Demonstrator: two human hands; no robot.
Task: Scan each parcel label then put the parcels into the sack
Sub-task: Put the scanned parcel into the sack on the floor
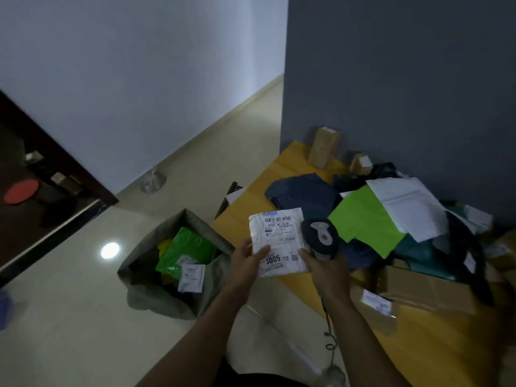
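Parcel (277,241) held upright, label facing up, beside scanner (321,237).

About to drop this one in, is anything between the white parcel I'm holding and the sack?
Nothing visible. The white parcel sits in the left hand, and the sack stands open on the floor just left of it, mouth unobstructed.
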